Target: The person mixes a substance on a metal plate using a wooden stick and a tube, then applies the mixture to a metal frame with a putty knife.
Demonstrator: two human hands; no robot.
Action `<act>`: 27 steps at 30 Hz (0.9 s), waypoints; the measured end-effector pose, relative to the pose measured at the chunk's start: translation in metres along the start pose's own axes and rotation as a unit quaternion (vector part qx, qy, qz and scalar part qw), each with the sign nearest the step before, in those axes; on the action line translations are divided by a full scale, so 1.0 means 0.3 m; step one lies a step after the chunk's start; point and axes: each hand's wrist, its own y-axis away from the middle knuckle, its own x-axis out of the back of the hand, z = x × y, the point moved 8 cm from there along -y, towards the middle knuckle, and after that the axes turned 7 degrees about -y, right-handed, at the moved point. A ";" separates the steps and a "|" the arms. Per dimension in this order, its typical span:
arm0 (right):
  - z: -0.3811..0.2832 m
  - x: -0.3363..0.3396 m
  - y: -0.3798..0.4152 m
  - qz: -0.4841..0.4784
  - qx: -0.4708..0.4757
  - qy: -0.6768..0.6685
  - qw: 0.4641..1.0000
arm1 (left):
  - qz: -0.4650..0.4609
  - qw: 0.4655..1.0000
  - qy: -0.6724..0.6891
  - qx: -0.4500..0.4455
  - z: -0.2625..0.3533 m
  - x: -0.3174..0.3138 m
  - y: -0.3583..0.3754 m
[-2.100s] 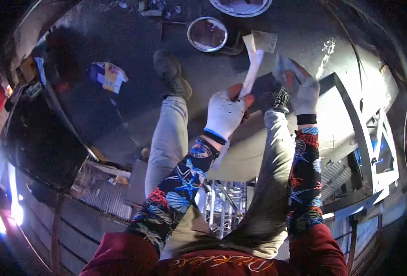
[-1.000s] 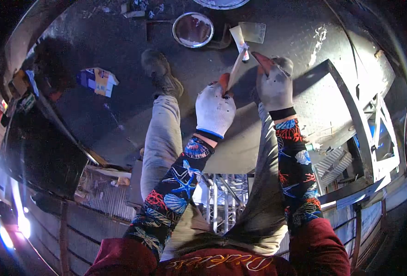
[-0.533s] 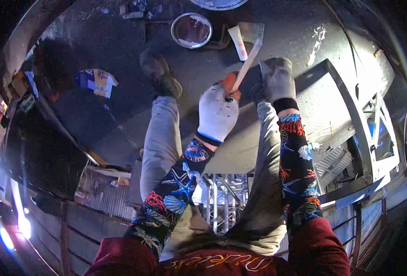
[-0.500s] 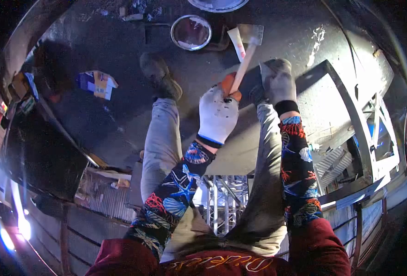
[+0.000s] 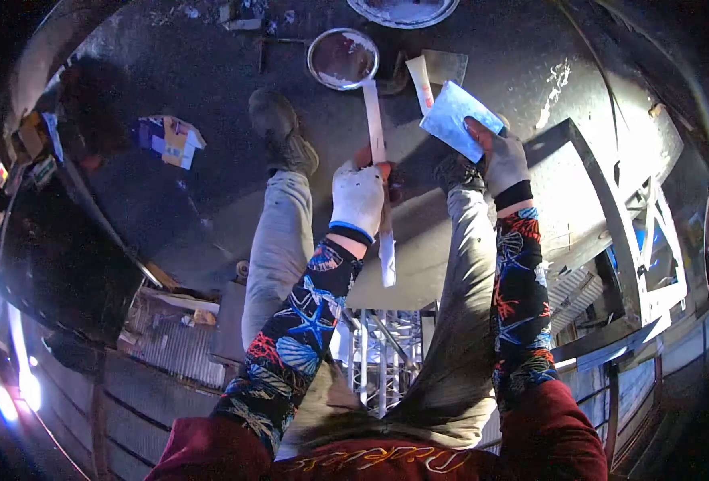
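In a white glove with orange fingertips, my left hand (image 5: pixel 358 192) is closed round a long, flat wooden stick (image 5: pixel 374 120). The stick's upper end is by the rim of a round tin (image 5: pixel 343 58), and its pale lower end hangs below my hand. My right hand (image 5: pixel 502 157), gloved too, grips a light rectangular plate (image 5: pixel 460 120) by its lower right part, with fingers on its face. Behind the plate, a white tube (image 5: pixel 420 82) lies beside a grey flat square piece (image 5: pixel 447 67) on the dark surface.
Another round container (image 5: pixel 405 10) stands at the top edge. A piece of printed cardboard (image 5: pixel 176 143) lies at the left. A metal frame (image 5: pixel 603 188) is at the right. My shoes rest on the dark surface (image 5: pixel 210 200), and scaffolding (image 5: pixel 378 353) shows below between my legs.
My left hand has moved slightly left and the stick has swung upright toward the tin. In my right hand, the light plate now shows, raised and turned.
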 end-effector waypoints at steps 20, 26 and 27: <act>-0.087 0.111 -0.025 0.085 0.149 -0.106 0.979 | -0.048 0.979 -0.194 -0.046 -0.144 -0.067 -0.052; -0.190 0.166 -0.232 0.052 0.099 -0.145 0.983 | -0.099 0.958 -0.261 -0.068 -0.065 -0.152 0.001; -0.177 0.147 -0.311 0.032 0.032 -0.280 0.959 | -0.113 0.954 -0.268 -0.069 -0.046 -0.157 0.002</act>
